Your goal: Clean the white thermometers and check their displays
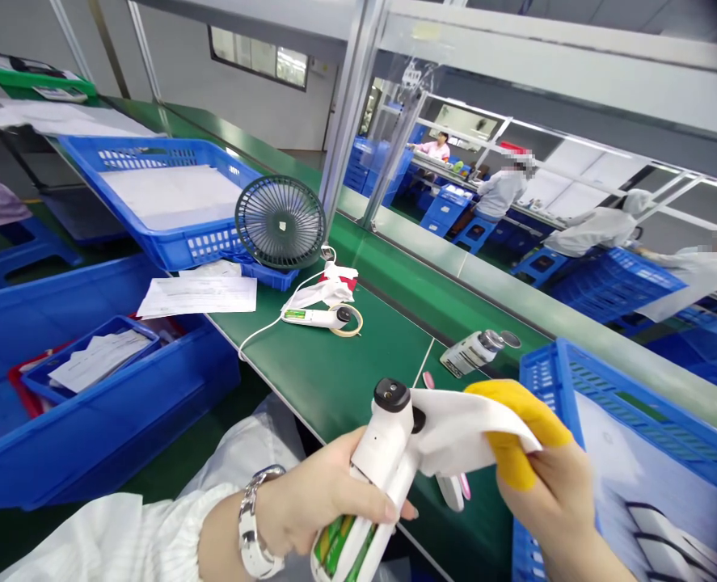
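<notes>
My left hand (327, 493), with a metal watch at the wrist, is wrapped round a white forehead thermometer (385, 432). Its black sensor head points up, and green batteries show in the uncovered compartment at the lower end. Yellow finger covers are on my right hand (540, 453), which pinches a white cloth (464, 428). The cloth stretches from those fingers to the side of the thermometer head and touches it there. Below the cloth lies a white and pink piece (452, 489), partly hidden. A second white thermometer (313, 318) rests on the green table by a tape roll (358, 323).
A black fan (281, 222) stands at the back, near a blue basket (170, 242). Beyond my right hand is a bottle with a silver cap (470, 353). At right, a blue basket (552, 380) holds several white devices. Large blue bin (91, 436) at left; people sit in the background.
</notes>
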A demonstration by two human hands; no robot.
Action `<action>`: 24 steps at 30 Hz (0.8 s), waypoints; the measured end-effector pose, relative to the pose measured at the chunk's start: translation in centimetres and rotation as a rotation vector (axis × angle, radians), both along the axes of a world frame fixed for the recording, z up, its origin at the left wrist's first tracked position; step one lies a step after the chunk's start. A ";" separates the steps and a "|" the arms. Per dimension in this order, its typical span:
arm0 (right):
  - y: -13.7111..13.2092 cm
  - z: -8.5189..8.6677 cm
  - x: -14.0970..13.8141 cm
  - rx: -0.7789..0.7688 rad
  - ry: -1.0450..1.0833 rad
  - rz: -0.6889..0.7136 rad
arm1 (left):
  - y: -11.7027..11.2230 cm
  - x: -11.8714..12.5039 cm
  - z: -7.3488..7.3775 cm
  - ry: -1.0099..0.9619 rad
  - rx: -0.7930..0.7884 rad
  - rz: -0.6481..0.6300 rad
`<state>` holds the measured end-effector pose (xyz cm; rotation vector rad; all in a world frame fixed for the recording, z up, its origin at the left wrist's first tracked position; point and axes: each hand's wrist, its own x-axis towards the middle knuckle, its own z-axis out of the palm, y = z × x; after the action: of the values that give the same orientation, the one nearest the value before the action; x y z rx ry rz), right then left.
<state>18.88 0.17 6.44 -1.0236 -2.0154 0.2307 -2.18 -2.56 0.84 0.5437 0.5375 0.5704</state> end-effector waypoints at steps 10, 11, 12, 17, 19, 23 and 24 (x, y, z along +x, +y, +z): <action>-1.1 0.7 -0.4 -0.418 0.057 0.381 | 0.0 1.1 -0.4 -0.071 0.014 0.028; -1.0 0.6 -1.0 -0.380 -0.042 0.392 | 0.0 1.2 -0.5 -0.090 0.030 0.038; -1.0 0.4 -1.5 -0.306 -0.126 0.372 | 0.0 1.4 -0.6 -0.101 0.044 0.052; -0.8 -0.9 -2.9 0.074 -0.286 0.158 | -0.3 1.6 -1.0 -0.009 0.071 0.075; -0.9 -1.3 -3.0 0.140 -0.293 0.114 | -0.4 1.5 -1.0 0.024 0.074 0.064; -1.2 -1.6 -3.1 0.111 -0.286 0.166 | -0.4 1.4 -0.9 0.044 0.099 0.063; -1.2 -1.7 -3.0 0.102 -0.297 0.172 | -0.4 1.3 -0.9 0.047 0.097 0.060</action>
<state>15.85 -1.05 4.78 -0.8596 -2.3617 0.0672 -0.88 -2.94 -0.06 0.6363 0.5741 0.6444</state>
